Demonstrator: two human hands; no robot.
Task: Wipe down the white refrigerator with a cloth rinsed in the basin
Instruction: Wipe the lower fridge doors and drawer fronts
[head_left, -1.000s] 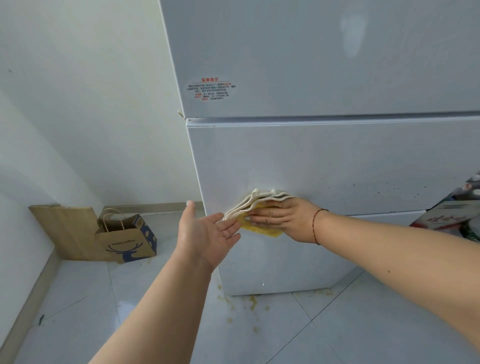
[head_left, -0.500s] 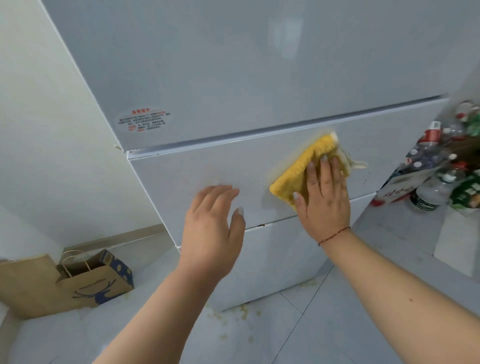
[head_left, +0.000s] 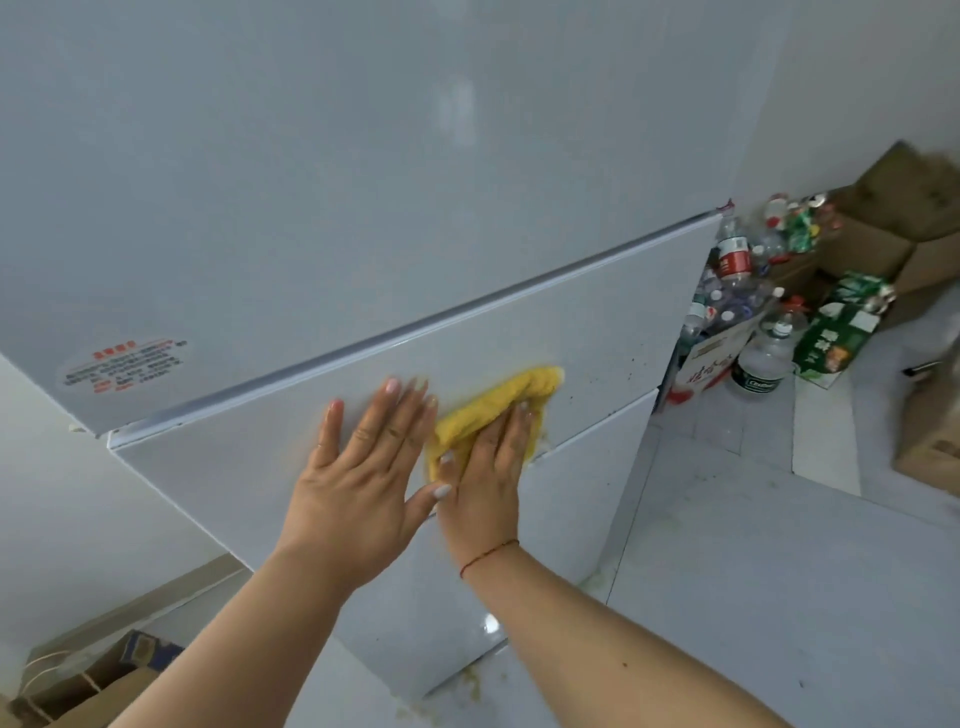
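On refrigerator (head_left: 597, 322) door | right hand (head_left: 488, 483) flat, presses cloth (head_left: 498, 400) | left hand (head_left: 358, 483) splayed

I note pale glossy floor tiles (head_left: 727, 597) and plain white walls (head_left: 857, 78). Right of the grip, plastic bottles (head_left: 732, 260) crowd cardboard boxes (head_left: 893, 218); lower left, a paper bag (head_left: 104, 680).

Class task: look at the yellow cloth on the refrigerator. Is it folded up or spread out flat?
Folded. The yellow cloth is bunched into a thick pad with a rolled upper edge, pressed to the refrigerator under the right hand.
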